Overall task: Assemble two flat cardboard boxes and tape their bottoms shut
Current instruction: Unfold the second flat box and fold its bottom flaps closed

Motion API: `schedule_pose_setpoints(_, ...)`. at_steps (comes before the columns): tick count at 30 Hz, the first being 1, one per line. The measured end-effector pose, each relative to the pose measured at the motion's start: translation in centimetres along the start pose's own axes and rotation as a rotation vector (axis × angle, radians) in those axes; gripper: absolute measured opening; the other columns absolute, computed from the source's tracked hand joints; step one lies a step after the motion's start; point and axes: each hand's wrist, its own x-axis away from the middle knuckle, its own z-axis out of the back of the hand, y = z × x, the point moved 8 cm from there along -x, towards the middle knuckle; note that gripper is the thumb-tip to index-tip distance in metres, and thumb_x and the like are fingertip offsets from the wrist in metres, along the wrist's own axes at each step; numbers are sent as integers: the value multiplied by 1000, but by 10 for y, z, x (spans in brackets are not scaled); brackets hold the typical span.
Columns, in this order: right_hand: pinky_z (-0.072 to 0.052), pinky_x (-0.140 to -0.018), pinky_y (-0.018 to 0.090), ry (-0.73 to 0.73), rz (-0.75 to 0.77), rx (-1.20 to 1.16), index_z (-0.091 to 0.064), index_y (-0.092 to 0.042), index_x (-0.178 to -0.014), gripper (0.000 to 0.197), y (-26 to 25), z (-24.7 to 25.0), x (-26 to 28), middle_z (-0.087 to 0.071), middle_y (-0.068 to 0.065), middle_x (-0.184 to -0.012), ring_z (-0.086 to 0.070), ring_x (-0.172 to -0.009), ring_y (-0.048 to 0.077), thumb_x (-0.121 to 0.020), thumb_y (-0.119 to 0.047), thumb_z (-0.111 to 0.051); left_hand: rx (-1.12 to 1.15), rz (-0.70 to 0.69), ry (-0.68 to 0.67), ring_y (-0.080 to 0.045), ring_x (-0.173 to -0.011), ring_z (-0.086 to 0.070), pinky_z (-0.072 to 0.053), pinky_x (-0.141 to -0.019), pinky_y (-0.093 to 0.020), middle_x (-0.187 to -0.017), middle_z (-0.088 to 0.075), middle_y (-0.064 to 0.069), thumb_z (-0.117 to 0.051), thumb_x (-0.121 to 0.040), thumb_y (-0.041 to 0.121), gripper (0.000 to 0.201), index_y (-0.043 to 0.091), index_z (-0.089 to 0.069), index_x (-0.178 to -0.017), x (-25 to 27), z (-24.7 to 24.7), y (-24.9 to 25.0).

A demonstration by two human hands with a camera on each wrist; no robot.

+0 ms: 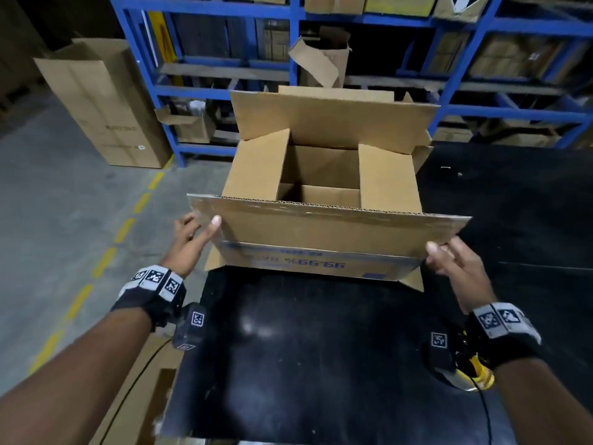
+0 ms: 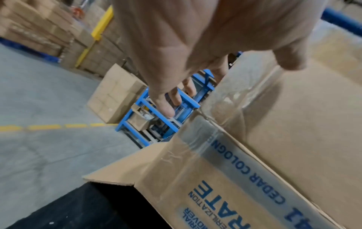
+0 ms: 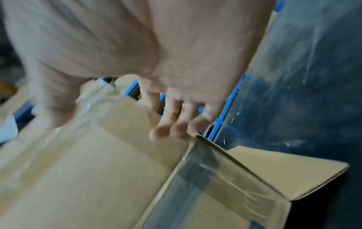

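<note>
Cardboard box [image 1: 321,175] erected on the black desk [image 1: 305,348], standing toward its far edge, upside-down blue print on the near wall. Four flaps on the upward end: two short side flaps folded partly inward, far long flap [image 1: 330,120] standing upright, near long flap [image 1: 327,226] tilted toward the person. Inside of the box visible between the side flaps. At the desk surface, small flaps splay outward at the box's near left and near right corners. Strips of clear tape lie along the fold line of the near wall.

Left hand [image 1: 189,242] at the left end of the near long flap: thumb on the outer face, fingers [image 2: 166,106] reaching past the flap's end, extended rather than curled; in the left wrist view they show beyond the cardboard edge. Whether they press the inner face cannot be told.

Right hand [image 1: 459,261] at the right end of the same flap: thumb on the outer face, fingers [image 3: 170,131] curled round the corner, pinching it. Right wrist view blurred.

Yellow-and-black tape dispenser [image 1: 471,374] on the desk near its right edge, partly hidden under the right wrist. Blue steel shelving [image 1: 481,27] with cartons behind the desk; tall flat cartons [image 1: 102,104] standing on the concrete floor to the left, beside a dashed yellow floor line [image 1: 106,258].
</note>
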Motion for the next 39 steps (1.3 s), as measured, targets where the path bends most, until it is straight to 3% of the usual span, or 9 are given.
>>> schedule_pose_setpoints(7,-38,-108,40,133,-272,-86,-63,-39,-111,74,43,-5,-34,-54,-6,-134,-54,-121,13,-59,-91,-62,244,239,-89,-16,-146,-38,-26,-124,-48,-142,-53,11,-61,-55,91,93,37,-54,-130,-4,-45,-23)
schedule_pose_setpoints(12,-44,-101,31,62,-214,-205,-62,-42,-114,74,25,-16,-15,-72,-21,-113,-64,-106,-4,-56,-89,-62,205,151,5,-10,-127,-57,-37,-119,-39,-116,-69,22,-58,-64,91,68,38,-68,-106,9,-37,-11)
schedule_pose_setpoints(19,-41,-110,54,246,-32,-174,-63,-39,-117,56,-3,22,-2,-69,-13,-116,-62,-113,15,-75,-76,-63,119,-33,135,-14,-150,-36,-26,-124,-52,-153,-47,18,-50,-83,85,51,62,-59,-128,22,0,-5)
schedule_pose_setpoints(23,-22,-122,41,272,121,102,-11,-49,-155,65,-32,16,0,-31,-12,-161,-33,-145,12,-102,-40,-48,59,-230,192,-15,-150,-35,-28,-124,-53,-159,-39,5,-56,-89,73,77,40,-30,-153,30,-12,32)
schedule_pose_setpoints(27,-11,-122,36,256,333,299,24,-46,-152,95,-55,6,15,8,-11,-168,-4,-154,8,-101,-36,-55,-34,-423,205,9,-154,-7,-14,-125,-17,-160,5,46,-54,-102,40,95,32,20,-161,51,-25,65)
schedule_pose_setpoints(29,-13,-118,34,239,303,365,22,-51,-151,95,-53,4,19,6,-16,-165,-7,-150,6,-99,-38,-56,-70,-484,213,0,-158,0,-13,-130,-35,-161,14,42,-51,-105,30,93,31,23,-160,59,-25,68)
schedule_pose_setpoints(31,-18,-118,37,214,256,392,19,-56,-150,93,-46,3,24,-3,-17,-165,-15,-150,12,-98,-39,-57,-87,-480,197,-16,-159,-15,-26,-125,-54,-167,5,34,-50,-104,34,88,40,17,-161,64,-23,65)
schedule_pose_setpoints(36,-27,-115,36,238,337,418,14,-54,-152,94,-40,0,39,-11,-24,-161,-19,-142,-6,-97,-32,-58,-163,-424,176,13,-123,-43,-40,-109,-27,-137,-35,31,-54,-91,59,86,54,-1,-160,79,-17,50)
schedule_pose_setpoints(39,-35,-101,35,239,308,420,10,-50,-155,93,-39,-5,42,-30,-1,-160,-35,-130,3,-98,-27,-60,-184,-383,128,-9,-131,-49,-43,-114,-50,-136,-31,42,-58,-86,64,92,55,-2,-159,77,-12,47)
